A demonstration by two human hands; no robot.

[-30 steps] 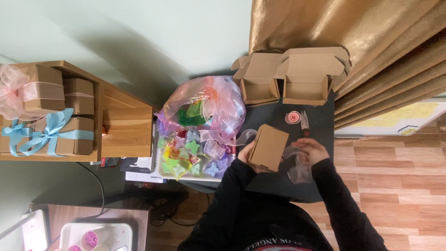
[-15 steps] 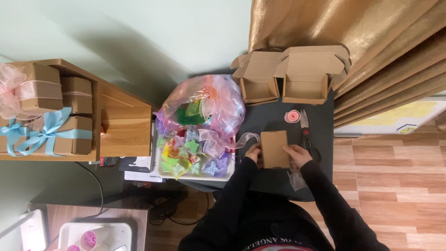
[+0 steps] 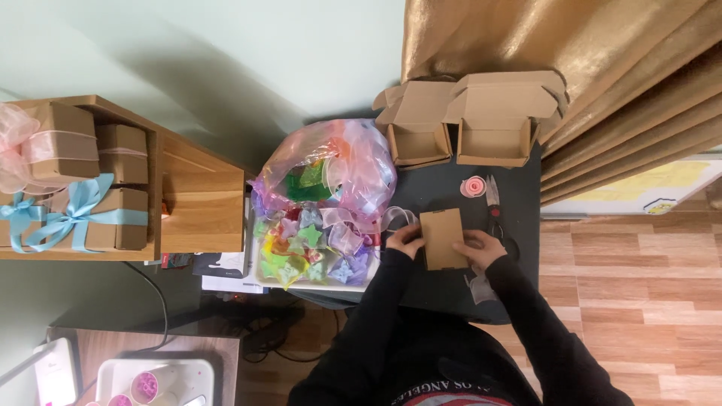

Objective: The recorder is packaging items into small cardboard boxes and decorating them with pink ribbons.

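Bench (image 3: 451, 289): we work over a dark surface against the far wall, with a gold curtain (image 3: 571, 53) hanging at the far right.
Wooden shelf (image 3: 199, 199): it stands to the left, carrying closed brown boxes tied with pink and blue ribbon (image 3: 64, 214), set aside from the work.
Clear bag (image 3: 327, 169): it sits left of our hands, bulging with coloured, translucent pieces; below it a white tray (image 3: 368, 280) holds star shapes in green, yellow and purple.
Open cardboard boxes (image 3: 466, 124): two stand side by side at the far edge, lids up, and we see nothing inside them.
Flat brown box (image 3: 442, 238): closed, it lies on the bench just before us, between our hands.
Left hand (image 3: 406, 240): its grip is closed on the box's left edge, steadying it.
Right hand (image 3: 481, 248): its grip is pressed to the right edge, fingers curled against it.
Scissors (image 3: 494, 207): they lie just right of the box, near a small pink ribbon roll (image 3: 473, 186), within easy reach.
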